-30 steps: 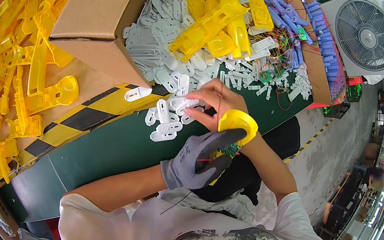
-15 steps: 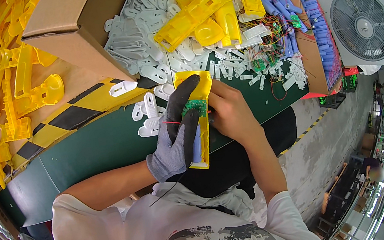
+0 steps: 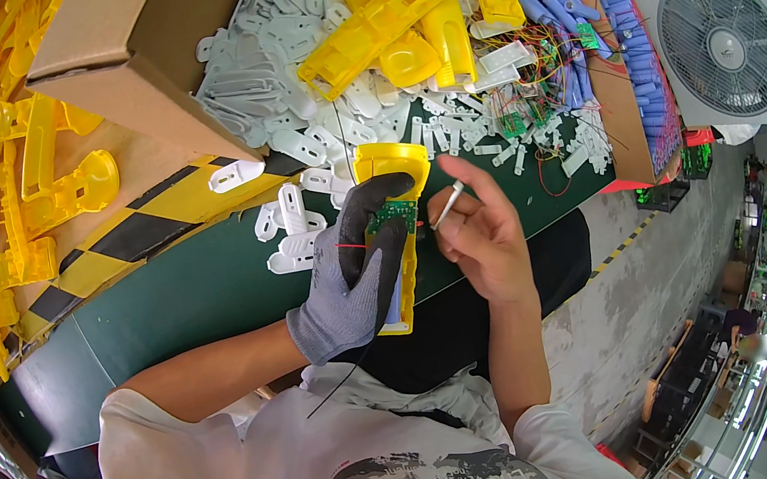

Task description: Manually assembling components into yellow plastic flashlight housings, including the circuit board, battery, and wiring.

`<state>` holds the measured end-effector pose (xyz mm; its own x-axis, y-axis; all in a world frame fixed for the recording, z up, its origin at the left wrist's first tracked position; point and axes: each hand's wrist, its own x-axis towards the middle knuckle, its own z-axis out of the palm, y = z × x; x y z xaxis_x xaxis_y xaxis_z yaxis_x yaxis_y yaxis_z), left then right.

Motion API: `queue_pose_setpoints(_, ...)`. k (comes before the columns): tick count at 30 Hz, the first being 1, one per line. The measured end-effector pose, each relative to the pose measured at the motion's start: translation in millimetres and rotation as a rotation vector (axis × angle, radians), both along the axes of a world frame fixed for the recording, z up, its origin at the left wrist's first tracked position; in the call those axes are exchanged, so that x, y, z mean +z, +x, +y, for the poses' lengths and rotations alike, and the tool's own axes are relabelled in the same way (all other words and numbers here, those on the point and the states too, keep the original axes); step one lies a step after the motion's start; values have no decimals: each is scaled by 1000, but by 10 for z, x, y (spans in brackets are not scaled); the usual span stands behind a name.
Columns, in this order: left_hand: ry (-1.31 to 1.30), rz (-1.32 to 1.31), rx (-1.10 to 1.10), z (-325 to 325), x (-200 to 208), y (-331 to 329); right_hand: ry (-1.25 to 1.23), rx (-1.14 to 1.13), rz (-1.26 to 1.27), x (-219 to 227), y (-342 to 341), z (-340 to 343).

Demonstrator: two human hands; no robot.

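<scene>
My left hand [image 3: 338, 298], in a grey glove with black fingers, is wrapped round a yellow plastic housing [image 3: 387, 157]. Inside the housing lie a green circuit board [image 3: 393, 210] and a purple cylindrical cell [image 3: 395, 304], both partly covered by the gloved fingers. A red wire [image 3: 350, 245] sticks out by the glove. Just right of the housing and apart from it, my bare right hand [image 3: 491, 247] pinches a small narrow white piece [image 3: 448, 202], with the index finger raised. The exact kind of that piece cannot be made out.
White plastic covers [image 3: 258, 68] spill from a cardboard box [image 3: 101, 38] beyond my hands. Yellow housings [image 3: 439, 27] lie on them; more yellow parts [image 3: 40, 185] sit at left. Wired purple cells [image 3: 552, 3], small white pieces [image 3: 447, 132] and a fan [image 3: 724, 45] are at right.
My right hand has come away from the housing's right side and turned, now showing the small white piece in its fingers. My left hand still grips the housing in nearly the same place.
</scene>
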<state>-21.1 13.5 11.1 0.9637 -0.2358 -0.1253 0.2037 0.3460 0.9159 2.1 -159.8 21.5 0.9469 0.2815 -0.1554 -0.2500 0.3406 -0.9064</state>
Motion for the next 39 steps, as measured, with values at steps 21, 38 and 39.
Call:
queue_pose_setpoints(21, 128, -54, 35, 6, 87, 46, -76, -115, 18, -23, -187, 233)
queue_pose_setpoints(38, 209, -95, 24, 8, 50, -9, -52, -368, -102, -123, -363, 388)
queue_pose_setpoints(39, 228, -123, 21, -1, 63, 0, -51, -374, -107, -118, -366, 373)
